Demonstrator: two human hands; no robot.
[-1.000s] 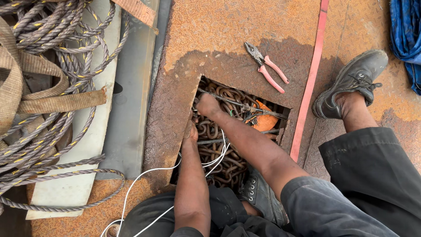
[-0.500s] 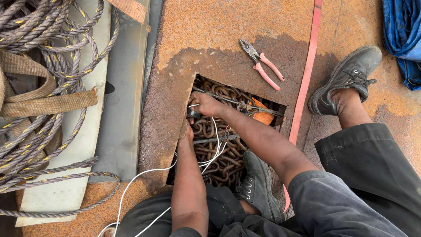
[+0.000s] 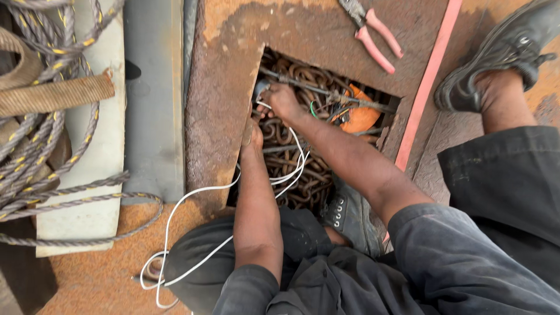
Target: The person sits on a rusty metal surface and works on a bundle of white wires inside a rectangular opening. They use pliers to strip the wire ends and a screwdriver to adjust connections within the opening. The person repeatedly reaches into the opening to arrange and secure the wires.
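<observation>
Head view, left to right: coiled rope (image 3: 41,134), white cable (image 3: 192,233), left hand (image 3: 252,135) with grip hidden beside the rusty hatch edge (image 3: 224,116), right hand (image 3: 284,100) pinching the cable end over chain (image 3: 303,175), far pliers (image 3: 373,32); sharp rust could likely cut the cable.

A rusty steel deck (image 3: 326,35) fills the view in flat daylight. At 9 o'clock lies a grey painted steel beam (image 3: 153,99), with coiled rope (image 3: 35,151) and a tan webbing strap (image 3: 55,94) beside it. Toward 1 o'clock a pink strap (image 3: 429,81) crosses the rust.
</observation>
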